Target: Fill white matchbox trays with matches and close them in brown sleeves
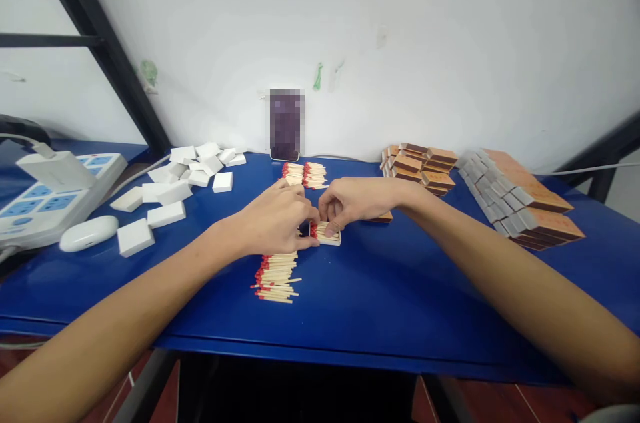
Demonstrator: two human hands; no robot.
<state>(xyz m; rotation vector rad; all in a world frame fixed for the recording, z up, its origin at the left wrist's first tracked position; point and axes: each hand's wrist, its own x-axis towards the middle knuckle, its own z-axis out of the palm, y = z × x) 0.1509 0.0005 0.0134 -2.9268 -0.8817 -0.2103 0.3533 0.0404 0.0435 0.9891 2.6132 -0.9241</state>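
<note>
A small white matchbox tray [332, 240] lies on the blue table, with red-headed matches [325, 230] inside it. My left hand [280, 216] grips the tray's left end, its thumb and fingertips closed against the rim. From above, my right hand [345, 203] reaches in with bent fingers pressed onto the matches in the tray; whether it pinches any is hidden. Loose matches [277, 276] lie in a pile in front of my left hand, heads to the left. Two more bunches of matches [303, 174] lie behind the hands.
White empty trays [170, 192] are scattered at left, near a power strip [55, 200] and a white earphone case [89, 233]. A phone [287, 124] leans on the wall. Matchbox sleeves [420, 168] lie behind right; stacked grey-and-orange sleeves [520, 200] stand far right.
</note>
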